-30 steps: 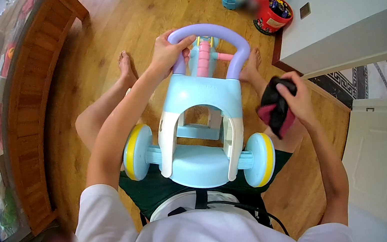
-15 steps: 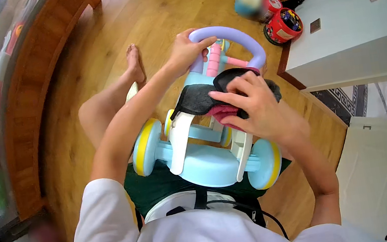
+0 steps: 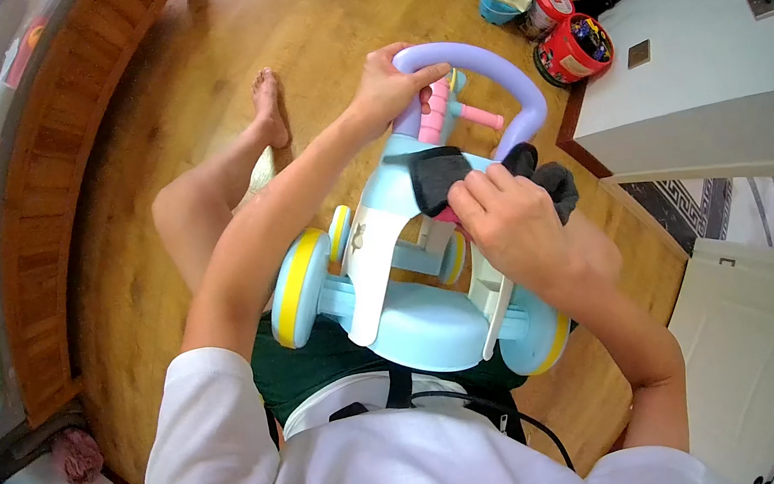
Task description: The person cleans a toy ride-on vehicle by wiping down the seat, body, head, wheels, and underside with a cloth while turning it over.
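Note:
A light-blue child's ride-on toy [image 3: 425, 322] with yellow-banded wheels rests on my lap. My left hand [image 3: 391, 89] is wrapped round the left side of its lilac loop [image 3: 480, 60]. In my right hand [image 3: 511, 222] is a dark grey cloth [image 3: 438, 178] with a bit of pink showing, bunched against the toy's upper body just below the loop. Part of the cloth hangs out past my knuckles on the right. Pink handlebar grips [image 3: 481, 117] show through the loop. My right fingertips are partly hidden in the cloth.
A wooden bed frame or bench [image 3: 52, 234] curves along the left. At the upper right stand a red bucket [image 3: 570, 56] of small items and a blue bin [image 3: 496, 4] beside a white wall. A white door [image 3: 766, 334] is at the lower right; wooden floor lies around.
My right hand has drawn the cloth together and off the left part of the toy's body. The toy has shifted slightly right; my left hand keeps its grip.

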The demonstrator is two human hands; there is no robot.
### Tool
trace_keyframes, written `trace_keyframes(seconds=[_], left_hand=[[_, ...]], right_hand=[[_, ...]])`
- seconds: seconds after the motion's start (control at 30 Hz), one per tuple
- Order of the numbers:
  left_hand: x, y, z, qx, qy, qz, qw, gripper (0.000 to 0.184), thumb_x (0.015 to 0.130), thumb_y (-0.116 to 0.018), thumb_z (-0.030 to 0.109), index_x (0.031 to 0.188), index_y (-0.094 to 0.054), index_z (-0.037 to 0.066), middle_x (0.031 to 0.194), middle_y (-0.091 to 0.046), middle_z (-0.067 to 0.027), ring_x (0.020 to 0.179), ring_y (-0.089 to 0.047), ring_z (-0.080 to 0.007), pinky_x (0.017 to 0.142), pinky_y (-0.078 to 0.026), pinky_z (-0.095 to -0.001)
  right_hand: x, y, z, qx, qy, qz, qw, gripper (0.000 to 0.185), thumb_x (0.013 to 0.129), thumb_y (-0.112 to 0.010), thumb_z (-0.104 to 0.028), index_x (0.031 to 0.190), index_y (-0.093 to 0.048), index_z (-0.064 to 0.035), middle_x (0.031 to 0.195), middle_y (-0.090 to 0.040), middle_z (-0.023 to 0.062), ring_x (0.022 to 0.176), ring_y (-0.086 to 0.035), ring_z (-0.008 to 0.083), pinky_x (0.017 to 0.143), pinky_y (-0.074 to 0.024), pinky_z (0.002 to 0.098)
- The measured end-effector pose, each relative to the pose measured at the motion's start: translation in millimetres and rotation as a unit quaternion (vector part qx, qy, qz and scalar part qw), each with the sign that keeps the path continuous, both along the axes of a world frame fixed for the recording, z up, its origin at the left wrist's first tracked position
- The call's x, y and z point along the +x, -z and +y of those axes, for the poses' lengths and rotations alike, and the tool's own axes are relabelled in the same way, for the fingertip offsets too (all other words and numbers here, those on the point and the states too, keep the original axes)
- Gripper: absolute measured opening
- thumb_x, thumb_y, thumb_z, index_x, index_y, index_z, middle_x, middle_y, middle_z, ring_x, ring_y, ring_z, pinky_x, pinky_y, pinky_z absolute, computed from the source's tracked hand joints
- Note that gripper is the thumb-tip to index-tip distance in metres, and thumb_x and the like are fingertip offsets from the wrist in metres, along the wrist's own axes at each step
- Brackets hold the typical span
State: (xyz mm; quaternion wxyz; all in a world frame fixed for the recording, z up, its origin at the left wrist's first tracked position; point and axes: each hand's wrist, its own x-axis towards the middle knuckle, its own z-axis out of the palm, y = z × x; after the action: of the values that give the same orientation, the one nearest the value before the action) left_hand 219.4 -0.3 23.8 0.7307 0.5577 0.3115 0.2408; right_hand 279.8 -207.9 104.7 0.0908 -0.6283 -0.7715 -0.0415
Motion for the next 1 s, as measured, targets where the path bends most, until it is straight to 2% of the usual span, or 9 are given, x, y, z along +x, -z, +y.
trace_keyframes(seconds=[0.13, 0.37, 0.5, 0.6, 0.67, 0.77, 0.83, 0.9, 1.0], left_hand=[[-0.1, -0.9, 0.7, 0.006, 0.003, 0.013, 1.000, 0.026, 0.082, -0.078, 0.016, 0.095, -0.062, 0.000, 0.064, -0.060, -0.0048, 0.049, -0.056, -0.0107, 0.043, -0.046, -0.0259], [0.1, 0.1, -1.9, 0.021, -0.013, 0.026, 0.999, 0.026, 0.082, -0.078, 0.016, 0.095, -0.062, 0.000, 0.065, -0.060, -0.0045, 0.051, -0.056, -0.0101, 0.044, -0.046, -0.0252], [-0.8, 5.5, -0.1, 0.022, -0.010, 0.013, 1.000, 0.027, 0.082, -0.078, 0.016, 0.096, -0.061, -0.001, 0.066, -0.060, -0.0042, 0.053, -0.056, -0.0097, 0.044, -0.046, -0.0247], [-2.2, 4.1, 0.5, -0.004, -0.011, 0.012, 1.000, 0.029, 0.082, -0.078, 0.016, 0.098, -0.062, -0.001, 0.068, -0.061, -0.0041, 0.052, -0.056, -0.0096, 0.045, -0.046, -0.0245], [-2.4, 3.7, 1.2, -0.010, 0.003, 0.000, 1.000, 0.030, 0.081, -0.079, 0.015, 0.100, -0.062, -0.001, 0.069, -0.061, -0.0042, 0.052, -0.056, -0.0097, 0.045, -0.046, -0.0243], [1.1, 13.4, 0.2, 0.001, 0.014, -0.010, 1.000, 0.031, 0.081, -0.079, 0.015, 0.103, -0.063, -0.002, 0.071, -0.063, -0.0048, 0.053, -0.056, -0.0097, 0.047, -0.047, -0.0244], [4.2, 24.3, 0.8, 0.019, 0.020, -0.037, 0.999, 0.030, 0.081, -0.079, 0.015, 0.102, -0.064, -0.002, 0.072, -0.063, -0.0051, 0.054, -0.057, -0.0097, 0.048, -0.047, -0.0247], [2.0, 25.9, 1.4, 0.021, 0.025, -0.022, 0.999, 0.028, 0.081, -0.078, 0.015, 0.100, -0.065, -0.001, 0.071, -0.064, -0.0047, 0.056, -0.058, -0.0099, 0.049, -0.048, -0.0252], [-3.3, 16.8, 6.0, 0.029, 0.016, -0.005, 0.999, 0.027, 0.082, -0.078, 0.016, 0.099, -0.065, 0.000, 0.070, -0.064, -0.0049, 0.056, -0.059, -0.0105, 0.049, -0.049, -0.0256]], right_hand=[[1.5, -0.9, -24.4, -0.048, 0.078, 0.024, 0.995, 0.011, 0.078, -0.063, -0.013, 0.081, -0.054, -0.0079, 0.077, -0.056, 0.0072, 0.073, -0.061, 0.0240, 0.058, -0.0512, 0.0364], [17.7, -20.3, -57.4, -0.229, 0.143, 0.247, 0.931, 0.021, 0.086, -0.063, -0.022, 0.081, -0.056, -0.0023, 0.082, -0.065, 0.0149, 0.074, -0.063, 0.0365, 0.063, -0.0511, 0.0437], [44.4, -25.4, -63.4, -0.195, 0.200, 0.304, 0.911, 0.023, 0.088, -0.064, -0.023, 0.093, -0.063, -0.0001, 0.083, -0.067, 0.0167, 0.074, -0.065, 0.0300, 0.066, -0.0504, 0.0375], [54.7, -34.6, -56.9, -0.083, 0.278, 0.413, 0.863, 0.024, 0.090, -0.067, -0.022, 0.097, -0.063, 0.0006, 0.083, -0.065, 0.0134, 0.074, -0.063, 0.0206, 0.069, -0.0488, 0.0319], [53.8, -35.8, -47.1, 0.030, 0.269, 0.431, 0.861, 0.022, 0.091, -0.067, -0.019, 0.096, -0.062, 0.0012, 0.082, -0.063, 0.0098, 0.073, -0.059, 0.0156, 0.071, -0.0474, 0.0293], [30.3, -42.4, -15.0, 0.018, 0.222, 0.546, 0.807, 0.018, 0.091, -0.065, -0.014, 0.096, -0.061, 0.0026, 0.088, -0.062, 0.0086, 0.077, -0.057, 0.0152, 0.073, -0.0463, 0.0280], [19.4, -27.1, 9.3, -0.033, 0.121, 0.446, 0.886, 0.021, 0.088, -0.065, -0.009, 0.105, -0.064, 0.0042, 0.105, -0.065, 0.0137, 0.097, -0.059, 0.0229, 0.089, -0.0456, 0.0326], [3.9, 4.1, 32.6, -0.067, -0.082, 0.290, 0.951, 0.028, 0.082, -0.067, -0.006, 0.108, -0.065, 0.0037, 0.107, -0.066, 0.0171, 0.103, -0.059, 0.0291, 0.094, -0.0453, 0.0383], [-22.7, 3.0, 40.3, -0.129, -0.077, 0.344, 0.927, 0.029, 0.077, -0.067, -0.005, 0.105, -0.066, 0.0026, 0.108, -0.065, 0.0190, 0.104, -0.060, 0.0322, 0.098, -0.0446, 0.0431]])
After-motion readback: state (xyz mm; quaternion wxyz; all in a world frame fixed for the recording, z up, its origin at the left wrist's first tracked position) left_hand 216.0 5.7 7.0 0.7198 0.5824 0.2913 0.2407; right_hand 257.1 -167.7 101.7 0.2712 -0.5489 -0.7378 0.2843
